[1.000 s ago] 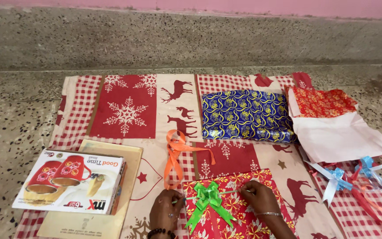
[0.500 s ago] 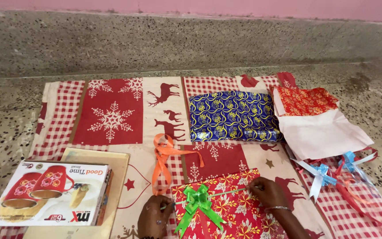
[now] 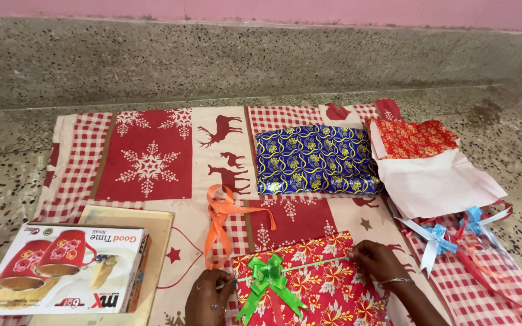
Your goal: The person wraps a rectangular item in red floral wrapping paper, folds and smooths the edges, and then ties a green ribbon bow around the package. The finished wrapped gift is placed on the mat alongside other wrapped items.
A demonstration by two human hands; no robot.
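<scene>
**Red floral parcel with green bow, ribbon drawn taut across it**

Red floral parcel (image 3: 327,290) lies at the near edge of the red-and-white patterned cloth (image 3: 152,163), partly cut off by the bottom of the view. Its long axis runs from lower left to upper right, tilted slightly up toward the right, and its far edge follows that same slant. A green bow (image 3: 268,274) sits on its left part, tails hanging toward the viewer.

A thin green ribbon (image 3: 312,264) runs along the parcel's far edge, stretched nearly straight from hand to hand and rising a little to the right. The left hand (image 3: 209,297) is closed, pinching the ribbon's left end beside the bow. The right hand (image 3: 379,261), a bangle on its wrist, pinches the other end at the parcel's upper right corner. The two hands are well apart, with the bow between them.

Just beyond the parcel, an orange ribbon (image 3: 225,217) lies looped on the cloth. Farther back rests a blue patterned parcel (image 3: 315,160), long axis left to right. To its right lies a sheet of red floral paper (image 3: 436,175), white side mostly up. Blue bows (image 3: 451,232) lie near the right hand. A printed box showing red mugs (image 3: 61,271) sits at the left on a flat tan board (image 3: 152,235).
</scene>
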